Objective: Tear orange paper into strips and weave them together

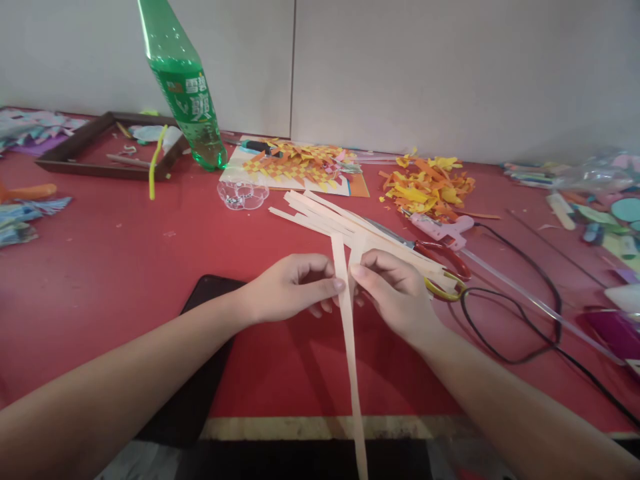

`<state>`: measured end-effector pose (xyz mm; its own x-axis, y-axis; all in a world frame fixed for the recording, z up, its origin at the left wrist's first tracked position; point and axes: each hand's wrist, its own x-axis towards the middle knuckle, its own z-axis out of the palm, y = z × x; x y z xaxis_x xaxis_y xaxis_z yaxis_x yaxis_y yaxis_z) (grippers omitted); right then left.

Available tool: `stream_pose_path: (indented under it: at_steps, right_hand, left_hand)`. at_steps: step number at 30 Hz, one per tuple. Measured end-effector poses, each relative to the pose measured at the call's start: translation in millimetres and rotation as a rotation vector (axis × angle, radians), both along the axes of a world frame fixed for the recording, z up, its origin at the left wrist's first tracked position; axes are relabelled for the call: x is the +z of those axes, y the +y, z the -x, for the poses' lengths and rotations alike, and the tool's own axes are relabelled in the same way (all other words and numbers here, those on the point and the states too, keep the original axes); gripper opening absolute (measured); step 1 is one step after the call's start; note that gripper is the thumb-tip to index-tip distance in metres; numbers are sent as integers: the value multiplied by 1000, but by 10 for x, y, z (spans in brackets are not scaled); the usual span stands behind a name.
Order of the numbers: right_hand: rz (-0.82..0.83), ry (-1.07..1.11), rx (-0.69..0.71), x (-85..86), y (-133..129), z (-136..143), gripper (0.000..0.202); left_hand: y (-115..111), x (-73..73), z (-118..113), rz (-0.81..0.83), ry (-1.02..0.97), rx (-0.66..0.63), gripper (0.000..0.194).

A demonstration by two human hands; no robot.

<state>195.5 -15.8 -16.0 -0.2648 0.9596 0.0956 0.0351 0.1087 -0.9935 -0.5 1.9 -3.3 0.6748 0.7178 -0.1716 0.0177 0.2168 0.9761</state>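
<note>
Between thumb and fingers, my left hand (305, 288) pinches a long cream paper strip (350, 353), whose lower end hangs past the table's front edge. Close beside it, my right hand (395, 290) grips the upper part of a cream strip (357, 248). The two upper ends stand apart in a narrow V; whether they belong to one folded strip or two, I cannot tell. Behind my hands lies a pile of cream strips (325, 217), partly over scissors with red and yellow handles (443, 260).
A green bottle (187, 100) stands behind, beside a brown frame (90, 167). Orange and yellow paper pieces (430, 187) lie near a pink glue gun (443, 230) with a looping black cable (555, 300). A black phone-like slab (195, 393) lies under my left forearm.
</note>
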Motion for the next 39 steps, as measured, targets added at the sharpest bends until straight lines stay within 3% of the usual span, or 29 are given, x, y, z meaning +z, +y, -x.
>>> stream_pose_path:
  at_steps: [4, 18, 25, 29, 39]
  right_hand:
    - [41, 1, 83, 8, -7, 1, 25]
    - [-39, -90, 6, 29, -14, 12, 29]
    - [6, -15, 29, 48, -5, 14, 27]
    - [46, 24, 105, 29, -13, 12, 25]
    - [-51, -32, 41, 19, -20, 6, 25]
  left_hand:
    - [4, -13, 3, -2, 12, 42, 23]
    - [16, 2, -23, 49, 4, 127, 21]
    - [-8, 10, 5, 38, -7, -2, 22]
    - [0, -20, 4, 26, -24, 31, 21]
    - [3, -10, -9, 55, -54, 80, 18]
